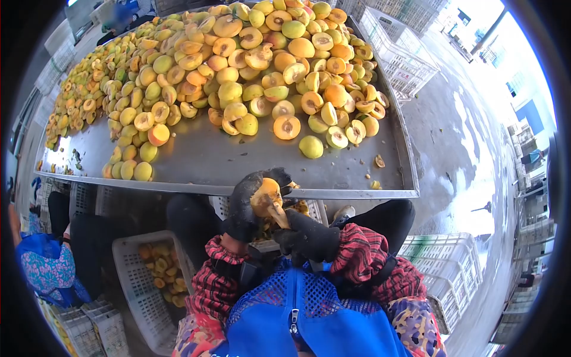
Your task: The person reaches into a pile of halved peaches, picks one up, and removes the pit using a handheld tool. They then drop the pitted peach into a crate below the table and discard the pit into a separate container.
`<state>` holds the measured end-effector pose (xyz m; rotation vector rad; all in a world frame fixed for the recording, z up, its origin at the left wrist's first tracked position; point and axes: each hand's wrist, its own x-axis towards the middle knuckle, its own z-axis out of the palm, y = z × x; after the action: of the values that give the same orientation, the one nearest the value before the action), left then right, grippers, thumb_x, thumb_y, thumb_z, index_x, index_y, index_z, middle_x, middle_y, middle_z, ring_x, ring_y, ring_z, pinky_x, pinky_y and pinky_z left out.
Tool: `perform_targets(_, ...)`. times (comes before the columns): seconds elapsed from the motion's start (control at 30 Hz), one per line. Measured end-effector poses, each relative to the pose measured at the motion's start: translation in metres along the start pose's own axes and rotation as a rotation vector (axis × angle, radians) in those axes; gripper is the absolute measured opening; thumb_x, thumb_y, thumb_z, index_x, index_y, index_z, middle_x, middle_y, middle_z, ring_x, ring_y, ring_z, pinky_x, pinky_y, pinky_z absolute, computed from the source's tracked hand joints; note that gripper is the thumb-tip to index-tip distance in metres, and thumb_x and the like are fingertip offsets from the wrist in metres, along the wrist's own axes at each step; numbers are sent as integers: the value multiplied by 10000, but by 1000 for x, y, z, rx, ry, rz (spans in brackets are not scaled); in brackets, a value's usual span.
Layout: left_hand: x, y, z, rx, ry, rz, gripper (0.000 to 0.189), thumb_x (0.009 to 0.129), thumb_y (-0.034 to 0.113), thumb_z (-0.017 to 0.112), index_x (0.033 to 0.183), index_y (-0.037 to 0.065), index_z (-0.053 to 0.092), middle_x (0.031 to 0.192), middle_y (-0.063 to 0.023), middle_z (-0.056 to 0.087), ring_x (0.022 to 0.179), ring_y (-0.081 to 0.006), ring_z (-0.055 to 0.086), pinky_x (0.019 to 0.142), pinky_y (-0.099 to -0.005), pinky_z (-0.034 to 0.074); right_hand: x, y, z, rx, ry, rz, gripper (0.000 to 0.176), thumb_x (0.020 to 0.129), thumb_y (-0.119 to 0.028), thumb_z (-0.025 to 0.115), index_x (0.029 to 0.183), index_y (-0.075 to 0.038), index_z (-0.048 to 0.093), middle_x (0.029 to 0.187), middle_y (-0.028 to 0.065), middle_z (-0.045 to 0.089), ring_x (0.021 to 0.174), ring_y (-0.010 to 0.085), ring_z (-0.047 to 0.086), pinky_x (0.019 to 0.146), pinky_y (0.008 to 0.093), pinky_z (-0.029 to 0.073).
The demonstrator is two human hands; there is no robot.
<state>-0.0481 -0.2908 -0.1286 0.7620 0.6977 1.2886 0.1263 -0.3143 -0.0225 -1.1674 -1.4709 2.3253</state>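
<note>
My left hand [241, 205], in a dark glove, is closed around a yellow peach half [266, 197], held just past the table's near edge with its cut, uneven face towards me. In my right hand [308, 237], also dark-gloved, is a small tool with a pale, wood-coloured handle [278, 216]. The tool's upper end meets the lower edge of the peach, and its working tip is hidden. Beyond both hands, a large heap of halved peaches [256, 65] covers much of the metal table [220, 157]; some halves show brown, hollowed centres.
Below my hands a crate [318, 209] holds fruit pieces. Another white crate [134, 279] with peach halves stands to my left. White crates [443, 268] sit at my right, more [401, 56] beyond the table. A seated person [50, 262] is at the left; another is at the far end.
</note>
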Motion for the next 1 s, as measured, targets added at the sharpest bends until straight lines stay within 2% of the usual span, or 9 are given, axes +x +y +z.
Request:
perform_targets(0.13, 5, -17, -8, -98, -57, -85, 321, 925, 196, 494, 1144, -36, 535, 1104, -113, 601, 953, -183, 591, 831, -318, 495, -1, -12, 6, 33, 94, 162, 318, 889, -181, 526, 1148, -60, 388, 742, 71, 539, 457, 136, 512, 408, 274, 434)
perform_targets(0.23, 5, 19, 13, 245, -72, 71, 300, 887, 58, 495, 1170, -35, 533, 1131, -133, 595, 989, -209, 588, 899, -316, 467, 4, -5, 5, 43, 89, 153, 327, 887, -180, 526, 1158, -64, 383, 737, 76, 537, 462, 141, 515, 414, 274, 434)
perform_targets(0.33, 9, 14, 11, 878, -34, 399, 338, 836, 271, 613, 1013, -17, 617, 906, -120, 658, 825, -217, 631, 762, -325, 504, 5, -1, 2, -50, 75, 127, 323, 886, -179, 528, 1150, -60, 385, 735, 78, 536, 459, 141, 510, 413, 273, 432)
perform_targets(0.53, 3, 14, 5, 799, 101, 438, 352, 791, 321, 652, 923, -4, 627, 876, -141, 652, 792, -259, 634, 734, -360, 502, 6, -6, 5, -9, 85, 158, 311, 886, -196, 534, 1130, -59, 397, 733, 73, 534, 454, 134, 501, 405, 259, 424)
perform_targets(0.6, 8, -17, -16, 691, 107, 284, 318, 874, 212, 531, 1065, -37, 573, 1010, -136, 625, 863, -214, 619, 775, -314, 505, 6, -8, 5, 138, 44, 125, 320, 883, -195, 537, 1132, -49, 399, 732, 74, 535, 447, 133, 496, 397, 252, 417)
perform_targets(0.77, 2, 13, 16, 770, 142, 471, 317, 902, 190, 472, 1064, -57, 588, 978, -123, 641, 882, -189, 617, 759, -301, 515, 4, -19, 8, 140, 47, 122, 325, 881, -188, 540, 1126, -26, 399, 728, 79, 533, 442, 141, 506, 390, 257, 435)
perform_targets(0.83, 2, 25, 29, 551, 140, 404, 307, 890, 181, 481, 1040, -55, 605, 949, -119, 650, 882, -187, 619, 755, -304, 517, 2, -25, 11, 8, 79, 148, 332, 882, -185, 538, 1133, -26, 391, 731, 84, 532, 448, 153, 522, 395, 269, 455)
perform_targets(0.93, 6, 31, 11, 1170, 32, 700, 269, 725, 217, 671, 903, 17, 649, 860, -139, 651, 772, -294, 632, 723, -365, 504, 5, -22, 8, -75, 68, 150, 342, 880, -186, 533, 1142, -30, 377, 734, 90, 532, 454, 179, 546, 402, 295, 479)
perform_targets(1.0, 10, 23, 7, 918, 60, 525, 256, 715, 209, 669, 892, 24, 654, 856, -126, 655, 774, -290, 633, 720, -362, 504, 10, -15, 7, -138, 70, 126, 350, 881, -186, 529, 1154, -35, 369, 743, 93, 531, 448, 187, 548, 399, 299, 481)
